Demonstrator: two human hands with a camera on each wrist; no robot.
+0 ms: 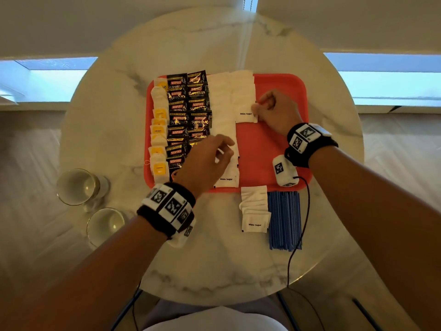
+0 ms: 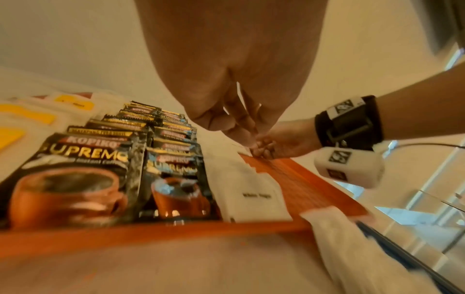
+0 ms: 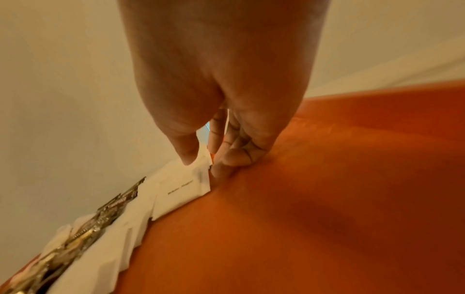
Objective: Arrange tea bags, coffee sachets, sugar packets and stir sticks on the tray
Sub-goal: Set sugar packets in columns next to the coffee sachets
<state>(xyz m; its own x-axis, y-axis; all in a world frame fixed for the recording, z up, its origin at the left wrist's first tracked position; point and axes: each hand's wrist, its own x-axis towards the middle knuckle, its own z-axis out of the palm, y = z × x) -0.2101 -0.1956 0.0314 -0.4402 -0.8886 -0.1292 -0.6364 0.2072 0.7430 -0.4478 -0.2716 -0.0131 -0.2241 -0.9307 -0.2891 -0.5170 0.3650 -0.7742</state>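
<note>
A red tray (image 1: pixel 274 87) lies on the round marble table (image 1: pixel 191 44). On it, from the left, run a column of tea bags (image 1: pixel 158 130), two columns of black coffee sachets (image 1: pixel 188 103) and a full column of white sugar packets (image 1: pixel 220 111). A shorter second sugar column ends in a packet marked White Sugar (image 1: pixel 245 113). My right hand (image 1: pixel 259 108) pinches that packet's right edge (image 3: pixel 181 191), thumb on top, curled fingers against the tray (image 3: pixel 327 179). My left hand (image 1: pixel 224 151) hangs over the first sugar column, fingers loosely curled and holding nothing.
A loose pile of sugar packets (image 1: pixel 254 209) and a bundle of blue stir sticks (image 1: pixel 284 220) lie on the table just in front of the tray. Two glasses (image 1: pixel 78 186) (image 1: pixel 105 225) stand at the left. A black cable (image 1: pixel 303 223) trails over the stir sticks.
</note>
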